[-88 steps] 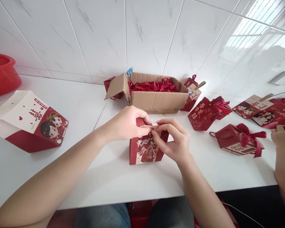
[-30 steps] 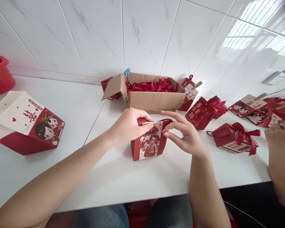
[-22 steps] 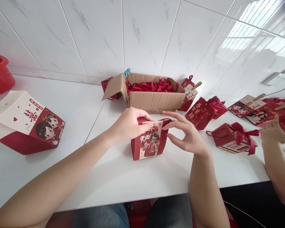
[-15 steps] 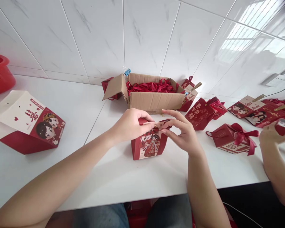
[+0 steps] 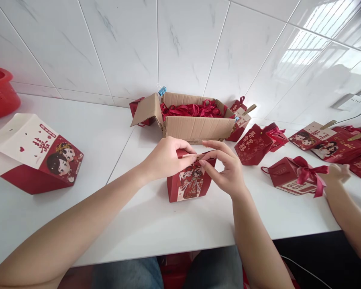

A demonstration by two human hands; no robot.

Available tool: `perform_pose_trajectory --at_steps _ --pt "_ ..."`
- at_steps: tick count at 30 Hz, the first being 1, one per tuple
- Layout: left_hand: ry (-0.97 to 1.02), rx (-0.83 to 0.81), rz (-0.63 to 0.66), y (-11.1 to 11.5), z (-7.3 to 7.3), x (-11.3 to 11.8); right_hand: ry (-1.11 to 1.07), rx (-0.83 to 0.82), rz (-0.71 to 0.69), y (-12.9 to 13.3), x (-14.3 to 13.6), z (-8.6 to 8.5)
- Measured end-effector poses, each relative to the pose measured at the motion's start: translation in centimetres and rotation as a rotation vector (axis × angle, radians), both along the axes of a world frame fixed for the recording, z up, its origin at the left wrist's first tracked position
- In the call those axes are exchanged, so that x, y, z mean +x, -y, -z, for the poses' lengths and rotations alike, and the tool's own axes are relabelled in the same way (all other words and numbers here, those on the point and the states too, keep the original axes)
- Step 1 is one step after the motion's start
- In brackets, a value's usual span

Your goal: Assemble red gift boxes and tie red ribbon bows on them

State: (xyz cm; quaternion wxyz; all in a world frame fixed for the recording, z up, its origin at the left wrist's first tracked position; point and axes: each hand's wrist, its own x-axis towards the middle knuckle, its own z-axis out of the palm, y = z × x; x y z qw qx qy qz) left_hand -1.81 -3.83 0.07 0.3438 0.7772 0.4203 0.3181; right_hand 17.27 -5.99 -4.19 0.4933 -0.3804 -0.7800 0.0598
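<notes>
A red gift box [image 5: 190, 186] with a cartoon figure in traditional dress stands upright on the white table in front of me. My left hand [image 5: 171, 160] pinches its top edge from the left, thumb in front and fingers behind. At the right part of the same edge is my right hand [image 5: 224, 164], thumb and index finger closed on the top close to the left fingertips. Whether a ribbon lies between the right fingers is hidden. Just behind the box stands an open cardboard carton [image 5: 198, 127] holding a heap of dark red ribbons [image 5: 195, 110].
A larger white-and-red box [image 5: 41, 158] sits at left, near a red plastic basket [image 5: 1, 94]. On the right lie a box with a ribbon bow [image 5: 294, 176], a red box [image 5: 254, 144] and several others. A co-worker's hand [image 5: 337, 173] is at far right.
My right hand has slid left along the box's top edge, closer to my left hand, which stays put. The co-worker's hand has let go of a red box.
</notes>
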Motion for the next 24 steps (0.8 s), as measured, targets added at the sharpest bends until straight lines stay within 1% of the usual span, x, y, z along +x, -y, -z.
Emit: perform_pose_trajectory --at_steps 6,10,15,18,21,24 --pt "0.012 0.001 0.012 0.0 0.1 0.1 -0.030 -0.021 0.000 0.1 0.1 0.0" --pt "0.009 -0.001 0.014 0.1 0.2 0.1 -0.167 -0.056 -0.020 -0.1 0.4 0.2" --pt "0.000 0.006 0.014 0.2 0.1 0.1 -0.302 -0.016 -0.072 -0.5 0.2 0.4" --pt "0.005 0.000 0.022 0.2 0.1 0.1 -0.353 0.000 -0.038 -0.6 -0.1 0.6" --pt "0.007 -0.015 0.015 0.2 0.1 0.1 -0.430 -0.021 0.013 -0.6 -0.4 0.9" --pt "0.004 -0.029 0.023 0.2 0.2 0.1 -0.502 -0.043 -0.018 -0.7 -0.5 1.0"
